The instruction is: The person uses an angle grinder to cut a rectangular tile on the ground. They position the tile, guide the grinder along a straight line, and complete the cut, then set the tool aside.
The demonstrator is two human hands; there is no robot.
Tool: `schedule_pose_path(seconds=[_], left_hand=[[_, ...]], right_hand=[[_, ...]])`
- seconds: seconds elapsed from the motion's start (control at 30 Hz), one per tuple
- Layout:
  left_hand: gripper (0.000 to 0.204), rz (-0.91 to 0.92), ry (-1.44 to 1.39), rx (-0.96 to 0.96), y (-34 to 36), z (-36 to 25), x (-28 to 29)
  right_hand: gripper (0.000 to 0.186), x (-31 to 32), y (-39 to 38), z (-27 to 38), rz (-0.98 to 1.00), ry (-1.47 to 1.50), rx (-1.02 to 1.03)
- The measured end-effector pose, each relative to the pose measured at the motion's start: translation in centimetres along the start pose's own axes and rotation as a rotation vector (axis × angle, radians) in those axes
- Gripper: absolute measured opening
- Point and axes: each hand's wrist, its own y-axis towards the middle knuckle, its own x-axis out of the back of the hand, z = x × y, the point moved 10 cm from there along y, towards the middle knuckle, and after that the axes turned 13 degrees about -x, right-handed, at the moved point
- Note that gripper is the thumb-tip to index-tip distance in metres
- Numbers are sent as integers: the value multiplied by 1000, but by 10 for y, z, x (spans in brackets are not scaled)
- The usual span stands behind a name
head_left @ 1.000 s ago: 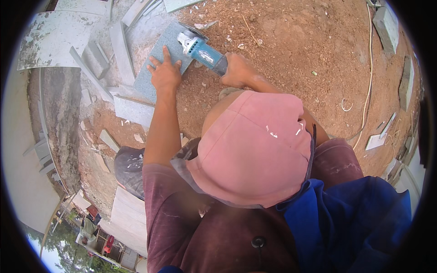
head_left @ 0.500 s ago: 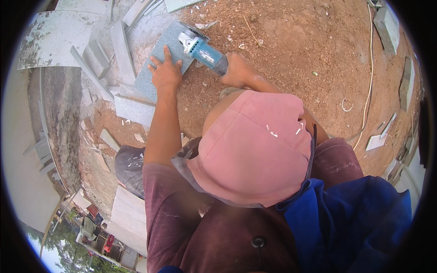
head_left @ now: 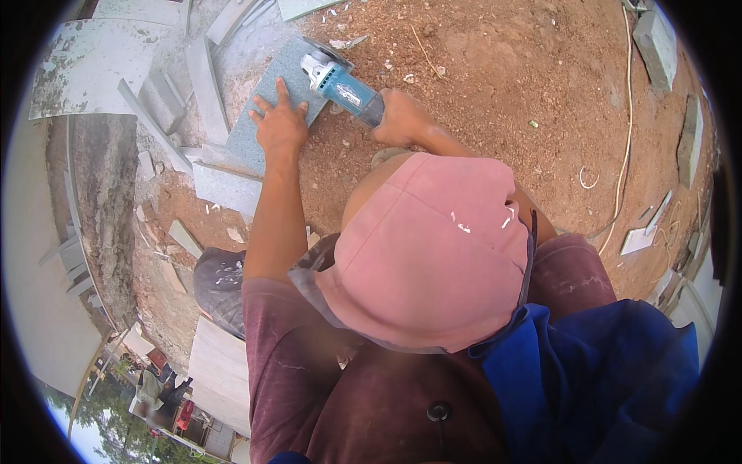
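Observation:
My left hand [head_left: 281, 130] lies with fingers spread on a blue-grey stone slab [head_left: 270, 97]. My right hand [head_left: 405, 121] is wrapped round the rear body of a teal angle grinder [head_left: 348, 89] with a silver gear head. The grinder's head is over the slab's right edge near its far end, and the dark guard shows beside it. Where the disc meets the slab is hidden, and I cannot tell whether it is spinning. Below my left hand, a pale cut stone piece [head_left: 226, 187] lies by the slab's near end.
Long stone offcuts [head_left: 207, 89] and a blotched pale sheet [head_left: 97, 66] lie at the left. A cable [head_left: 627, 116] runs along the right over reddish soil, near stone blocks [head_left: 655, 50]. A pink cloth hat [head_left: 433, 247] covers the middle. A distant person [head_left: 158, 390] is at lower left.
My hands, the grinder and the slab look almost the same. The distant person at lower left has shifted, with a leg now stretched out to the right.

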Motion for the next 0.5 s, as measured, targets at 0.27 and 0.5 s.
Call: schedule_pose_path(seconds=[0.27,0.5], left_hand=[[79,10,-8,-3,0,1,0],[79,8,-11,2,0,0,0]], right_hand=[[51,0,-5,-2,-11,20,-8],[50,1,-7,-2,-30,25,1]])
